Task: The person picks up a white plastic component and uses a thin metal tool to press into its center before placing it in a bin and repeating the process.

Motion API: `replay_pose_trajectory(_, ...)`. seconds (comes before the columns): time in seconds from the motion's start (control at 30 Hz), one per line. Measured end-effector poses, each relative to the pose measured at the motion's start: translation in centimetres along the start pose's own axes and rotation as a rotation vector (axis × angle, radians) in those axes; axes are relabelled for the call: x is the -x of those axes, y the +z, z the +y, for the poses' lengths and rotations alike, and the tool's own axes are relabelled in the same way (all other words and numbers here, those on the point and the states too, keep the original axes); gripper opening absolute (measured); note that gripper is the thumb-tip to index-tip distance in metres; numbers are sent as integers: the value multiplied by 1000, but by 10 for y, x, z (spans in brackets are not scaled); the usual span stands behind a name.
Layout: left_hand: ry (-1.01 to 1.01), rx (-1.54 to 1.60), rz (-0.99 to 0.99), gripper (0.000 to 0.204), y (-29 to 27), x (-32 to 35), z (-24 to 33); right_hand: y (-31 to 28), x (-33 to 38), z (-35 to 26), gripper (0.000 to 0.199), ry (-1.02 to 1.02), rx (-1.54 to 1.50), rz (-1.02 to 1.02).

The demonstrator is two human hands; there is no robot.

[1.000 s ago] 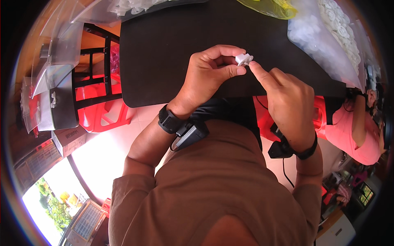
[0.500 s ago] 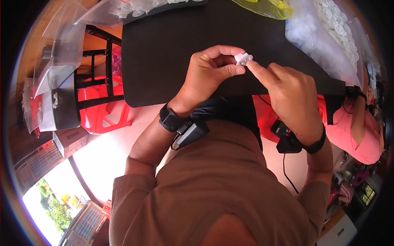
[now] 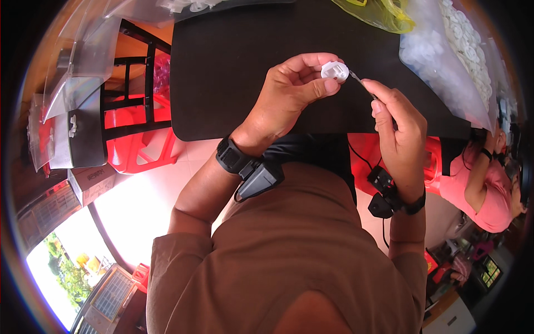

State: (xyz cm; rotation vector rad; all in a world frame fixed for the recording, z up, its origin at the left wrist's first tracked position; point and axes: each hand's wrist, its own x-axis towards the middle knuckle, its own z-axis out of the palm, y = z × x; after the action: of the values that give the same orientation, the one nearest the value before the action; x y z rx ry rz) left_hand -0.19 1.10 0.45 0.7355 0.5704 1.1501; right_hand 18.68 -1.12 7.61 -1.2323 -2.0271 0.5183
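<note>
A: L hand (image 3: 283,94), state of grip?
B: Gripping. Rd. white plastic part (image 3: 334,70) pinched btwn thumb & fingers, at the rim. Recessed face turned up twd. the cam.; squarish hollow visible inside.
A: Part loc.?
B: In L hand, held above the dk. bench (image 3: 245,72), approx. mid-width.
A: R hand (image 3: 400,122)?
B: Gripping too: slim tool (image 3: 356,78) btwn thumb & index finger. Tip pts. up-left, at the R side of the part. Contact w/ rim: can't tell, too small. Exact tool type likewise n/c.
A: Wrists?
B: Blk. strap (image 3: 228,157) on L wrist, w/ boxy blk. device (image 3: 261,181) next to it. R wrist similar: strap (image 3: 416,205) plus blk. module (image 3: 381,206), thin cable (image 3: 384,234) hanging below.
A: Rest of bench?
B: Far R: crumpled yellow plastic bag (image 3: 389,15), & just beside it a translucent bag (image 3: 425,55) w/ whitish contents. Many rd. white pcs. (image 3: 470,53) heaped further R. Far L, top edge: more white pcs. (image 3: 197,5), partly cut off by the frame.
A: Surroundings?
B: L side: red plastic stool (image 3: 125,153) by a blk. metal frame (image 3: 149,89); cardboard box (image 3: 92,183) lower down. R side: another person in a pink top (image 3: 484,195), seen near the rim of view, distorted.
</note>
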Motion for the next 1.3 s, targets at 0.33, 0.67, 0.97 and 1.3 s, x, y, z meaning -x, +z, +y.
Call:
replay_pose_trajectory(0.33, 24, 13, 20, 35, 0, -1, -2, 0, 0, -7, 41, 70, 36, -91)
replay_pose_trajectory(0.67, 82, -13, -8, 35, -1, -3, -7, 4, -1, -6, 42, 32, 52, -87)
replay_pose_trajectory(0.97, 95, -22, -7, 34, -1, -3, -7, 5, 0, -8, 42, 38, 138, -88)
replay_pose_trajectory(1.3, 98, -43, 11, 33, 1, -2, -6, 5, 1, -8, 44, 14, 216, -83)
